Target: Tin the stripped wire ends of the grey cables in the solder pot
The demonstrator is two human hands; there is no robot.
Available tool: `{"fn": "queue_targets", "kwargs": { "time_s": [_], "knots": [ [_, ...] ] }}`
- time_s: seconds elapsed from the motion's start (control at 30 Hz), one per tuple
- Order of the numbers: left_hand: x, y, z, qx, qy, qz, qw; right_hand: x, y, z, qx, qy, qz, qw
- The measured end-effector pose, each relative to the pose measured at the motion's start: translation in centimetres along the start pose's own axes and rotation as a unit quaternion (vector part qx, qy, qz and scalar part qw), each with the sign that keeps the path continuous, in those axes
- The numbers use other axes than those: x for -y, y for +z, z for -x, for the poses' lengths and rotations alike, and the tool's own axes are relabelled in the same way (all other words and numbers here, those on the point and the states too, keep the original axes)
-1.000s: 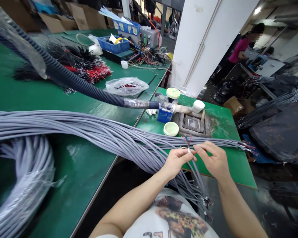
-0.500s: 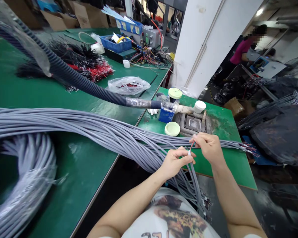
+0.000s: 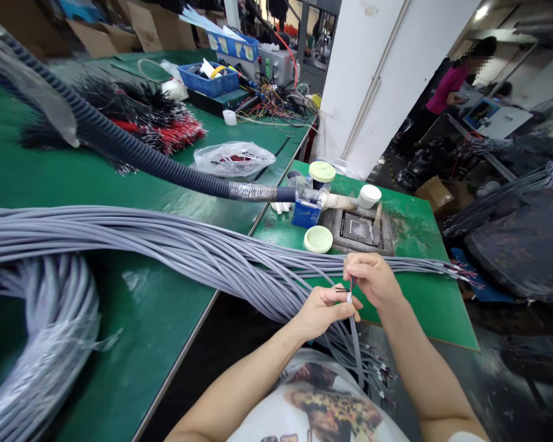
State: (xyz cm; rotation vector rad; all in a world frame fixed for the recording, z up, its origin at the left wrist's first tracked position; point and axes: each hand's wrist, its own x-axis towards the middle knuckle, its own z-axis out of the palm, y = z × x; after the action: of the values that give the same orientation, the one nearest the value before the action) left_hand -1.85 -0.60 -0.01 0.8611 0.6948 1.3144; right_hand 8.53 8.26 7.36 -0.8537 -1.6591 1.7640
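Between the thumb and fingers of my left hand [image 3: 325, 311] is the end of a grey cable [image 3: 355, 344], with a white sleeve [image 3: 349, 297] near its tip. Thin red and dark wires [image 3: 352, 282] come out of that end. My right hand [image 3: 372, 279] pinches these wires just above the sleeve, while a few black ones stick out toward the left. Behind both hands a thick bundle of grey cables [image 3: 175, 239] runs across from the left table to the right. More cable ends hang below my hands, close to my shirt.
A ridged dark hose [image 3: 166, 166] arches over the green table [image 3: 156, 344] to a blue box [image 3: 306, 213]. Beside it are a square solder pot [image 3: 357, 228], a pale green dish [image 3: 317, 239] and a white tub [image 3: 369, 196]. Coiled cable [image 3: 50, 331] lies left. A person [image 3: 442, 92] stands far right.
My right hand has come slightly left and down, nearer the sleeve. Black wires now stick out separately to the left above my left hand. The view has shifted a little.
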Motion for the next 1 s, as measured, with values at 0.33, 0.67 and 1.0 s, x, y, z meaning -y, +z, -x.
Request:
{"fn": "queue_targets", "kwargs": {
  "time_s": [0.33,0.67,1.0],
  "knots": [
    [0.8,-1.0,0.8,-0.054,0.007,-0.032,0.998,1.7,-2.4,0.0,-0.138,-0.118,0.170,0.969],
    [0.4,-0.1,0.6,-0.043,0.045,-0.082,0.995,0.2,0.9,1.0,-0.113,-0.207,0.486,0.842],
    [1.2,-0.1,0.8,-0.072,0.030,-0.062,0.995,1.0,-0.5,1.9,-0.073,-0.161,0.466,0.867]
  ]
}}
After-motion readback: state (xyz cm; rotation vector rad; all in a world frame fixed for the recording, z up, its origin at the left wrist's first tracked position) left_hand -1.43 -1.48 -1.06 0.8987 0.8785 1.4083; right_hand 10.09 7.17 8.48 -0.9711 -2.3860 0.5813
